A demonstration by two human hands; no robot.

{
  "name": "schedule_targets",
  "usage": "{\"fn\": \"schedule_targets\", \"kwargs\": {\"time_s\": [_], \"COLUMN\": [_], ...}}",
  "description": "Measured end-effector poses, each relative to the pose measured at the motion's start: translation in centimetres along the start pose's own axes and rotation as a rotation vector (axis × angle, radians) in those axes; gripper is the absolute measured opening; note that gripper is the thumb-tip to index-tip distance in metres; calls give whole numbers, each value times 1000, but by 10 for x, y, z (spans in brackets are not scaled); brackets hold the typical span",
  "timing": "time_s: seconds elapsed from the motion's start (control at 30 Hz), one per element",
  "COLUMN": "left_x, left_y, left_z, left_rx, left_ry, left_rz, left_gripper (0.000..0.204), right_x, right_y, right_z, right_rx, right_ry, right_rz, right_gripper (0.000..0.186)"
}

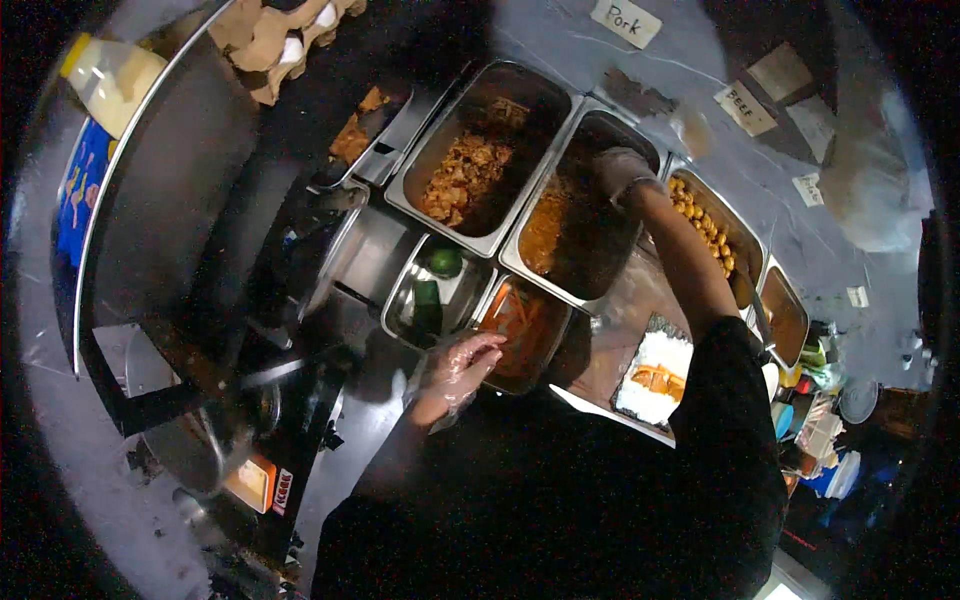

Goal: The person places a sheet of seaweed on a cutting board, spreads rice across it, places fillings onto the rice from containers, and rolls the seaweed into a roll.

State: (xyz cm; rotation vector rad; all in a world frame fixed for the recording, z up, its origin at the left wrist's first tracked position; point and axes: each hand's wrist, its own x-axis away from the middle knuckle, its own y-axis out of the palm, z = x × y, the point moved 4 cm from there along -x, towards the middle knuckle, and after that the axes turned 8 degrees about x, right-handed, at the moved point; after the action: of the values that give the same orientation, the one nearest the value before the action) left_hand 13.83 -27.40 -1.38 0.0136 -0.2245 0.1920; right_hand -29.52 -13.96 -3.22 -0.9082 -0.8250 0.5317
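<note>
- The deep metal tray [598, 265] of orange-brown food [546, 225] is seen at the upper centre of the frame, where its far end is entered by the right hand [626, 175].
- The right hand is covered by a clear glove; its fingers are turned down into the tray and hidden in shadow, so whether its grip is apart or together, or clamped on food, cannot be told.
- The left hand [462, 370], also gloved in clear plastic, is held near the centre of the frame, with its fingers loosely bent and its grip partly open.
- Its fingertips are placed at the near left edge of a small tray [552, 335] of orange strips [512, 312]; whether the rim is touched cannot be told.
- To the right, below the right forearm, a dark sheet spread with white rice [672, 350] is topped with orange strips.
- Just left of the small tray, green pieces [427, 300] are held in another metal container [392, 300].
- Above these, a reddish-brown chopped food [468, 180] is contained in a second deep tray [455, 238].
- Right of the right forearm, yellow round pieces [705, 225] are held in a further tray.
- Paper labels [745, 108] are laid on the table [560, 30] at the upper right.
- At the upper left, an egg carton [268, 45] and a yellow-capped bottle [115, 85] are seen.
</note>
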Motion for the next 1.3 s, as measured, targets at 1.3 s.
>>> {"fn": "schedule_targets", "kwargs": {"time_s": [1.3], "left_x": [-63], "left_y": [308], "left_z": [-19], "left_rx": [-822], "left_ry": [402], "left_rz": [-687], "left_gripper": [93], "right_x": [424], "right_y": [132], "right_z": [-126], "right_rx": [-1390], "right_ry": [738], "right_rz": [816], "right_gripper": [34]}}
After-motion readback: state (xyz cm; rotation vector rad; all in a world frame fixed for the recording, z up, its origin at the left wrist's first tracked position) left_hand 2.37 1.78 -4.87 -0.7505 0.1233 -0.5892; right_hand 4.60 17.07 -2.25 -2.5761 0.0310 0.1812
